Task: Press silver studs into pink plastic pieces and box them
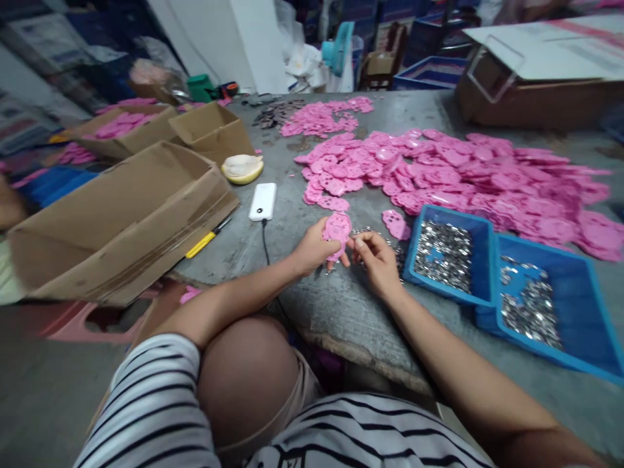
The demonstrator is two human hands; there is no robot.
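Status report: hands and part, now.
Left hand grips pink plastic part. Right hand pinched at its edge, contents too small to tell. Blue tray beside right hand.

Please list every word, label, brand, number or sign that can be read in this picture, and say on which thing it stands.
None can be read.
The white phone shows no marking.
The cardboard boxes look plain.
The pink plastic piece in the left hand is too blurred to read.

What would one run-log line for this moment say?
left hand: holds pink part | right hand: pinching at part's edge | metal bits in blue trays | phone on table
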